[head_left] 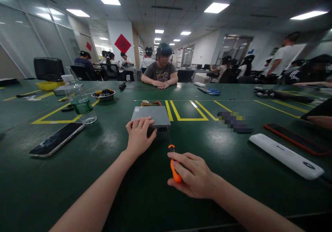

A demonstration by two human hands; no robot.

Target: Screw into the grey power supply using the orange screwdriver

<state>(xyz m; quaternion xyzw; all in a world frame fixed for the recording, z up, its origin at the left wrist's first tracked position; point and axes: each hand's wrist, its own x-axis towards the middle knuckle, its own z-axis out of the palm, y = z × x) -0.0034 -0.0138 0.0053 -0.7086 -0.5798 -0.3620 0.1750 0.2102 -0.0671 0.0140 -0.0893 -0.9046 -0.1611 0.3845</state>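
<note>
A grey metal computer power supply (157, 112) lies on the green table, with a bundle of coloured wires (153, 103) behind it. My left hand (139, 136) grips its near left side, fingers across the top and thumb down at the front face. In my right hand (194, 175) is a screwdriver (173, 164) with an orange and black handle, held between thumb and fingers. Its thin shaft points away from me, toward the right end of the power supply's front face. Whether the tip touches a screw is too small to tell.
To the left are a phone (57, 140), a plastic bottle (82, 104) and a metal bowl (104, 95) of tools. A white elongated device (285, 155) and an orange-edged phone (295, 139) lie right. Opposite sits a person (161, 69), hands on the table.
</note>
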